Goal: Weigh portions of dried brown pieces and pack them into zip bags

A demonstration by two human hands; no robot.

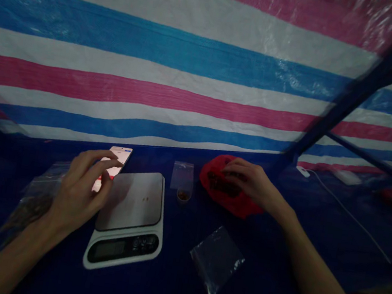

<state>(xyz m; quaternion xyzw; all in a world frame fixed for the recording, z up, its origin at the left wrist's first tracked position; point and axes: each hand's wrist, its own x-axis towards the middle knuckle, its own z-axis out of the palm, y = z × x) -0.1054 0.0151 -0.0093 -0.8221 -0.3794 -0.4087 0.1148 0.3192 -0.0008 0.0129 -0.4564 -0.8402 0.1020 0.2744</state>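
Fingers of your left hand (82,189) hover spread over a lit phone (114,164) beside the scale (128,218). Your right hand (249,182) reaches loosely curled into a red bag (226,191); whether it grips anything is hidden. Next probably: lifting a pinch onto the scale.

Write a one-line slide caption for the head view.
Left hand taps phone beside scale; right hand reaches into red bag.

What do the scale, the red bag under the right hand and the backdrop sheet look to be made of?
Scale: white glossy plastic body, platform apparently brushed metal from its dull grey sheen. Red bag: thin crinkled plastic, probably, given its soft folds. Backdrop sheet: woven plastic tarpaulin, with a fine weave texture and shiny glare patches.
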